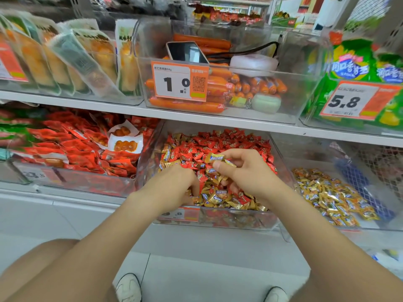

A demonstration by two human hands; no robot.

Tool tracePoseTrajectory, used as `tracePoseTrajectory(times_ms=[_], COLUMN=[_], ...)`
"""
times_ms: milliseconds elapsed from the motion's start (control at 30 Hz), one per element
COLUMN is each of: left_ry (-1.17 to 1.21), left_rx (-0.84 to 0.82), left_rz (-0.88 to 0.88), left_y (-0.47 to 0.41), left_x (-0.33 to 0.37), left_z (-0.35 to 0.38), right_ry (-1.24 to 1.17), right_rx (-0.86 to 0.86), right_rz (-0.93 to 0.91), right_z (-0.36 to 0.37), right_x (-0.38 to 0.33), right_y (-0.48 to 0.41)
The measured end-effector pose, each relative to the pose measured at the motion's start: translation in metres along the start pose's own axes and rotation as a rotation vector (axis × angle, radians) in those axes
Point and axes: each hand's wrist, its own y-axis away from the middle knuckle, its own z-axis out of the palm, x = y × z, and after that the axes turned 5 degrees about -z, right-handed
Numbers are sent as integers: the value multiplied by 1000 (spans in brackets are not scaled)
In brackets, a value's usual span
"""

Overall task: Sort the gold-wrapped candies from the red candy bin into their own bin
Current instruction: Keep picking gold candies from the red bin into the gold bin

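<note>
Head view: a crinkled gold-wrapped candy is pinched by the right hand above the clear-walled red candy bin; the left hand is curled into the foil pile, hold indeterminate

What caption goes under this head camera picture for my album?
Right hand pinches a gold candy over the red bin; left hand digs in.

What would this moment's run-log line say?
right hand: pinches gold candy | left hand: down in red candy bin | gold bin: partly filled
</note>
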Motion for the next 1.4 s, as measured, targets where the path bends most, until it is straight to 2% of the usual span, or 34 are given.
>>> tracePoseTrajectory(times_ms=[167,300,400,533,633,767,833,867,967,1033,1067,1167,1233,1333,1400], left_ry=[192,391,399,253,352,546,567,563,432,281,202,-133,-258,-169,-66], left_rx=[21,181,211,362,415,293,242,228,220,210,196,185,240,368,386], left_rz=[-42,-75,-122,-167,-122,63,170,216,341,375,375,316,304,374,380], left_y=[1,4,1,-12,-17,-21,-28,-35,-63,-84,-93,-107,-100,-67,-45], left_x=[-6,-1,8,19,44,106,140,157,210,239,248,262,255,231,216], left_z=[-3,-9,-9,-1,-2,-1,0,1,9,22,27,32,35,41,44], right_ry=[-242,-280,-353,-446,-440,-403,-297,-167,389,671,718,708,713,543,491], right_rx=[38,36,29,83,124,267,366,407,457,370,307,114,32,-32,-159], right_rz=[188,197,257,315,298,290,297,306,326,311,274,150,162,224,191], right_z=[-7,-17,-29,-57,-87,-140,-166,-178,-202,-214,-219,-230,-234,-231,-214], right_x=[-3,-9,-9,-5,-1,16,31,41,76,92,97,97,96,92,83], right_y=[-1,2,8,21,37,56,64,68,80,87,89,99,107,117,121])
